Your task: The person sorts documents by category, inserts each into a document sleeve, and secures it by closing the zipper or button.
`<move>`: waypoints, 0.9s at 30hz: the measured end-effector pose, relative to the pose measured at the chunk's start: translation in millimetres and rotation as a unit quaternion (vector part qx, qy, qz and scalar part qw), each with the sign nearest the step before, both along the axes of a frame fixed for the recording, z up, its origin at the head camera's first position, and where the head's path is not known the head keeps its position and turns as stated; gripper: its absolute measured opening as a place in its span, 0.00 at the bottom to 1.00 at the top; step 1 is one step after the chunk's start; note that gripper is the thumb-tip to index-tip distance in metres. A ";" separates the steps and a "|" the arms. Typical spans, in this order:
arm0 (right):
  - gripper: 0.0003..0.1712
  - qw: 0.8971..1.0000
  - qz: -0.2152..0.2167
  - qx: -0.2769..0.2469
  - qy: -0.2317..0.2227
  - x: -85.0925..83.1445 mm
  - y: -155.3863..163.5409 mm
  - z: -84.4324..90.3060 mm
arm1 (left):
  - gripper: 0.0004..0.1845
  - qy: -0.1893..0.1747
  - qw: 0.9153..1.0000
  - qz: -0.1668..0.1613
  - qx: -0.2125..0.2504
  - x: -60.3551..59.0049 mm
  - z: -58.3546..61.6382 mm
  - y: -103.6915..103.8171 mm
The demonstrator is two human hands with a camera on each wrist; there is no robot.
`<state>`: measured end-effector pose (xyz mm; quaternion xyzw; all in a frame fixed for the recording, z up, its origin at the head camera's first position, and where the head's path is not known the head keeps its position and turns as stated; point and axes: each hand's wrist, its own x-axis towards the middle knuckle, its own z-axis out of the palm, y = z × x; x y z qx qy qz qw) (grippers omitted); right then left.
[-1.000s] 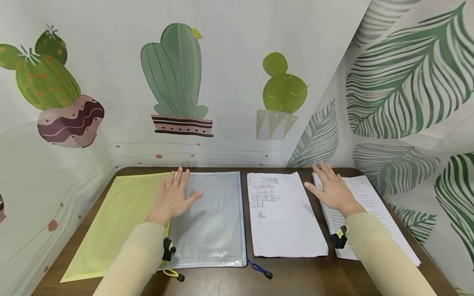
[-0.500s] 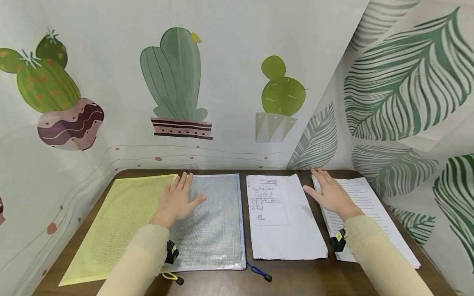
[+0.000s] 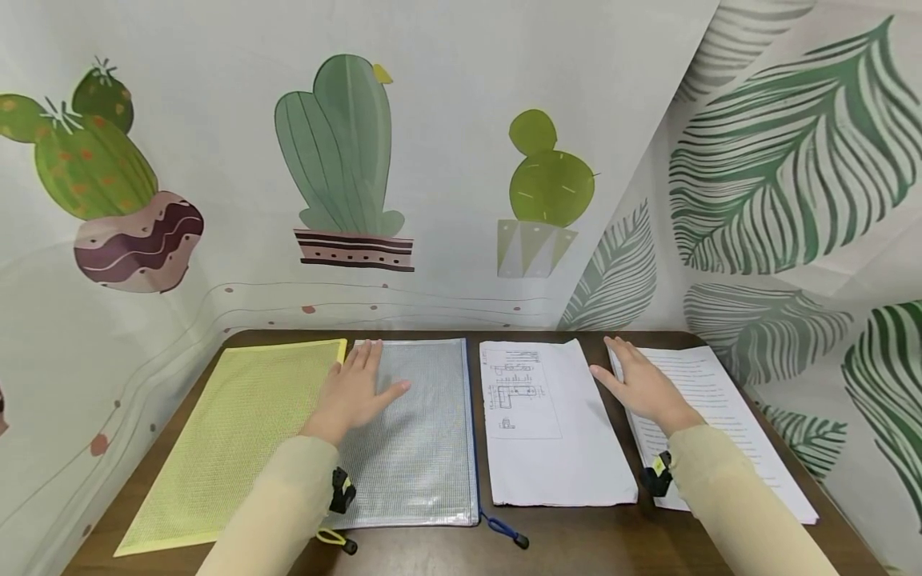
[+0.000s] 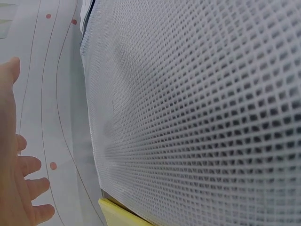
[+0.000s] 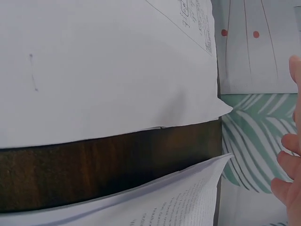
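**Two flat hands on a pouch and a stack of pages**

The left hand (image 3: 356, 392) lies palm down, fingers straight and spread with the thumb out to the side, on the far left part of a clear mesh zip pouch with a blue edge (image 3: 418, 448). Its fingertips reach close to the pouch's far edge, just beside the seam where the pouch meets a yellow mesh zip pouch (image 3: 238, 440). The two pouches lie flat and side by side on the dark brown wooden table (image 3: 576, 536), the yellow one at the left, the clear one slightly overlapping it. In the left wrist view the clear pouch's white grid (image 4: 202, 117) fills the picture, with a yellow corner (image 4: 117, 214) below it.

The right hand (image 3: 641, 384) rests, fingers straight and loosely spread, on the left far corner of a white stack of printed text pages (image 3: 720, 416) at the table's right side. Between the hands lies a white sheet with a small printed diagram (image 3: 547, 432), apart from both. The right wrist view shows a strip of bare table between that sheet (image 5: 94, 70) and the text pages (image 5: 178, 202).

A blue zip pull cord (image 3: 504, 528) and a yellow zip pull cord (image 3: 334, 540) trail off the pouches' near edges. Cloth printed with cactus plants (image 3: 338, 144) and green leaves (image 3: 785, 144) hangs behind.
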<state>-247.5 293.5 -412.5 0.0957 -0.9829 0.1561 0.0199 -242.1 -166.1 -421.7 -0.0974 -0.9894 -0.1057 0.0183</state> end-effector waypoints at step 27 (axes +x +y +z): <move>0.44 1.000 0.005 -0.027 -0.013 5.6 -7.8 -15.9 | 0.49 -0.017 1.000 0.004 -0.005 11.8 -8.6 32.1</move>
